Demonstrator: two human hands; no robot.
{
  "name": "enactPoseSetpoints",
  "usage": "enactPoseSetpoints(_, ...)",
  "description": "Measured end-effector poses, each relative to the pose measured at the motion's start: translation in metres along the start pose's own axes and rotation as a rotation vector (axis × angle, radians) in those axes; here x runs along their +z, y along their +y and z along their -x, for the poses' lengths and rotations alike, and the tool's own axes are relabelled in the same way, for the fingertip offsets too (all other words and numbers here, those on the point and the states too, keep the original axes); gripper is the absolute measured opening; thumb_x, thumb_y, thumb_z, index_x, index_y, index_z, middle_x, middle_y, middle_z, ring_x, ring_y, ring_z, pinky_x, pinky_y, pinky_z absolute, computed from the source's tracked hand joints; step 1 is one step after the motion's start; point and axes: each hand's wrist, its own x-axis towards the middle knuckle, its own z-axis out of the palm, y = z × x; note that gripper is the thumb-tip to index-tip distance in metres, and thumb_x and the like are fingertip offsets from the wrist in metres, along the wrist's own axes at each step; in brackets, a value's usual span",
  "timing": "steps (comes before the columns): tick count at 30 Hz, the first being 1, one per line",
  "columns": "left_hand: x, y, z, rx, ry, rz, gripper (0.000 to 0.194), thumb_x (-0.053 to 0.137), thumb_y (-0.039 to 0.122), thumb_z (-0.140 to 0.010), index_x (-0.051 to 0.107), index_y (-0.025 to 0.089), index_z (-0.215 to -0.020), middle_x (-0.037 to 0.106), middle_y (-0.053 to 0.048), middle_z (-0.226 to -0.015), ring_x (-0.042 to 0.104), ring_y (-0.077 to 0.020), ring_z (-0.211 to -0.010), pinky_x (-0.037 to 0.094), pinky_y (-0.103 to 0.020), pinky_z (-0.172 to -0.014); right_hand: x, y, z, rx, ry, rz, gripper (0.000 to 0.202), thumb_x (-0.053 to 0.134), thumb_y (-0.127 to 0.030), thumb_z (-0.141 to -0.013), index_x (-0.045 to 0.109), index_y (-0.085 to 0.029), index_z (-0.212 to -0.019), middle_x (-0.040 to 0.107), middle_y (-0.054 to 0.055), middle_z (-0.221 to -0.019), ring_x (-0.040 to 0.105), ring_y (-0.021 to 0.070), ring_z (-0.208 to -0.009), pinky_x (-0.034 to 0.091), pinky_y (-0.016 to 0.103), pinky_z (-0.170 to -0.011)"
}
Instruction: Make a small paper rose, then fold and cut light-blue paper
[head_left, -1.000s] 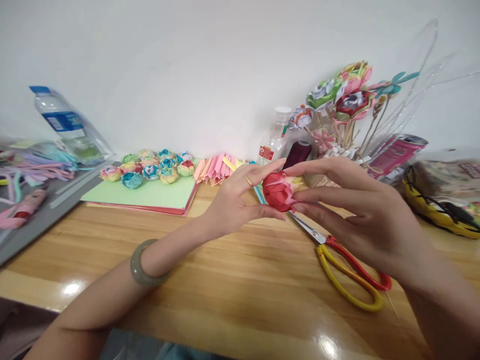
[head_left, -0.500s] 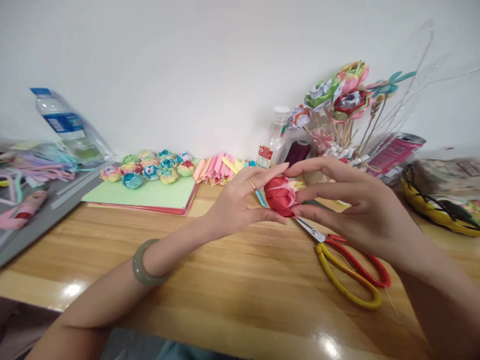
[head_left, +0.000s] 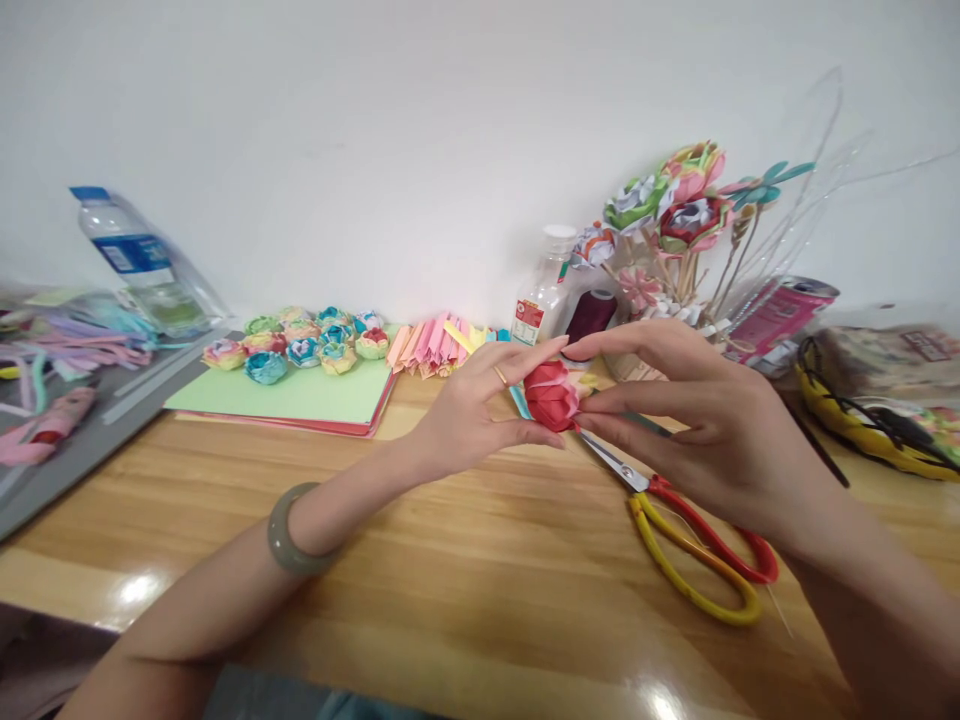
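A red and pink paper flower (head_left: 551, 394) is held up above the table between my two hands. My left hand (head_left: 480, 405) wraps its fingers and thumb around the flower's left side. From the right, the fingertips of my right hand (head_left: 697, 420) pinch the flower's edge, with the index finger reaching over its top. Just below and right of the flower lie scissors (head_left: 697, 530) with one red and one yellow handle; their blade tips reach near the flower. Part of the blades is hidden behind my right hand.
Several finished paper flowers (head_left: 304, 352) sit on green paper sheets (head_left: 285, 395). Beside them lie folded pink paper strips (head_left: 431, 345). A clear bottle (head_left: 536, 300), a dark thread spool (head_left: 590, 316), a bouquet (head_left: 675, 215) and a pink can (head_left: 784, 318) stand behind. At left is a water bottle (head_left: 135, 255).
The flower has turned slightly and moved a little left, with my right hand shifting left along with it. The view has tilted slightly. Both hands keep their hold.
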Motion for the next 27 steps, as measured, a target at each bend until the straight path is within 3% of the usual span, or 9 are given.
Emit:
enactPoseSetpoints(9, 0.004, -0.002, 0.001, -0.025, -0.017, 0.102, 0.071, 0.074, 0.04, -0.063, 0.049, 0.028, -0.129, 0.06, -0.008, -0.122, 0.056, -0.0206, -0.108, 0.043, -0.035, -0.094, 0.005, -0.001, -0.002, 0.086, 0.023, -0.084, 0.01, 0.061, -0.023, -0.079, 0.064, -0.02, -0.07, 0.056, 0.008, -0.106, 0.054, 0.0225, -0.102, 0.046, 0.041, -0.085)
enactPoseSetpoints(16, 0.008, -0.001, 0.001, -0.31, -0.042, 0.426, 0.072, 0.08, 0.035, -0.058, 0.053, 0.026, -0.125, 0.054, -0.007, -0.131, 0.048, -0.0246, -0.122, 0.034, -0.038, -0.105, 0.006, 0.0, -0.002, 0.073, 0.043, -0.072, 0.011, 0.062, -0.022, -0.077, 0.061, -0.021, -0.067, 0.052, 0.007, -0.102, 0.053, 0.0204, -0.098, 0.046, 0.038, -0.082)
enactPoseSetpoints(21, 0.012, -0.002, 0.002, -0.499, -0.077, 0.744, 0.069, 0.079, 0.027, -0.059, 0.054, 0.023, -0.123, 0.062, -0.008, -0.117, 0.058, -0.0232, -0.107, 0.044, -0.037, -0.094, 0.009, -0.001, -0.002, 0.084, 0.098, 0.026, 0.01, 0.06, -0.021, -0.079, 0.06, -0.022, -0.07, 0.054, 0.008, -0.101, 0.055, 0.0217, -0.097, 0.048, 0.038, -0.078)
enactPoseSetpoints(27, 0.016, 0.003, 0.0, -0.614, 0.089, 0.803, 0.059, 0.081, 0.024, -0.056, 0.059, 0.022, -0.111, 0.064, -0.003, -0.102, 0.062, -0.0176, -0.09, 0.048, -0.037, -0.087, 0.014, -0.004, -0.002, -0.002, 0.179, 0.241, 0.002, 0.061, -0.018, -0.079, 0.062, -0.019, -0.077, 0.061, 0.014, -0.104, 0.059, 0.0274, -0.096, 0.048, 0.042, -0.077)
